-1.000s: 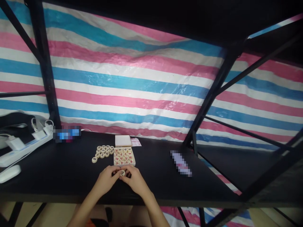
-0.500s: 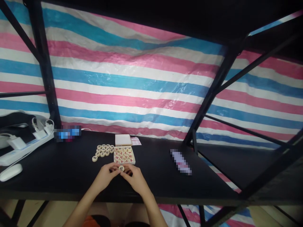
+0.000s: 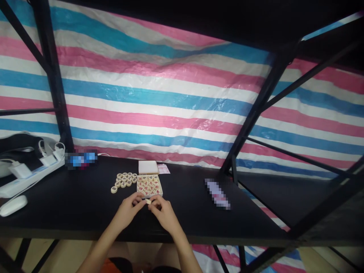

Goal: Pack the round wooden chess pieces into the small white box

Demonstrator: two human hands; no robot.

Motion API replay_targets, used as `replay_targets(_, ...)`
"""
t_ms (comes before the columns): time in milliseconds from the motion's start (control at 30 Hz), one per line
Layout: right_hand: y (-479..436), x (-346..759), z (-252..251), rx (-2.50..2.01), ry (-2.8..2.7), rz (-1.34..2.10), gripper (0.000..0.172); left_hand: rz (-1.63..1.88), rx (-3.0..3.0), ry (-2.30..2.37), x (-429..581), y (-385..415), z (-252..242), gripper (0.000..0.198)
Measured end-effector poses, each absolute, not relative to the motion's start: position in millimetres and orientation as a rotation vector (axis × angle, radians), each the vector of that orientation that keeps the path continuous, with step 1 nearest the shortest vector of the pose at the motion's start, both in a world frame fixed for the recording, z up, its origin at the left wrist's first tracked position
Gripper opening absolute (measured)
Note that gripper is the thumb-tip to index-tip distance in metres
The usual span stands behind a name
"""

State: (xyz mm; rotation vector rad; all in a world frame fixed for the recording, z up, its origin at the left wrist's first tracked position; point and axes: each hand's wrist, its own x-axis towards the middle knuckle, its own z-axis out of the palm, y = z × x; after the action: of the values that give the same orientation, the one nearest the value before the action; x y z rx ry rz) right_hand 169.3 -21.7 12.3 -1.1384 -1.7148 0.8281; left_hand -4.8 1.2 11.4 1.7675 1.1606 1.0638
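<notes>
— What did the hands hold?
— One pale round disc, low centre of frame, just above the black tabletop and just in front of the box. Both the left hand and the right hand pinched it, fingers closed on its rim from either side. It showed mostly edge-on; face unreadable.
— Any writing?
— Red and dark characters on the pieces packed in that shallow square box, too small to read. Same on the loose discs clustered just left of it.
— Other items?
— Flat white square slab behind the box, a small pink-printed slip just beside it. Glossy white power strip and smooth white mouse at far left. Crinkled plastic tarp, striped pink, blue and white, behind black metal struts.
</notes>
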Motion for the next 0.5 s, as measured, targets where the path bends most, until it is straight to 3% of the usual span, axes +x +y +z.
replay_targets(233, -24.3, 169.5, 14.8, -1.046, -1.743, 0.854, 0.011, 0.956, 1.846, 1.125, -5.7, -0.7, 11.5, 0.032)
replay_targets(367, -22.5, 169.5, 14.1, -1.054, -1.700, 0.902, 0.022, 0.951, 1.895, 1.153, -5.4, -0.8, 9.9, 0.031)
replay_targets(500, -20.4, 169.2, 12.5, -1.069, -1.755, 0.807, 0.015, 0.957, 1.930, 1.157, -5.7, -3.1, 13.3, 0.026)
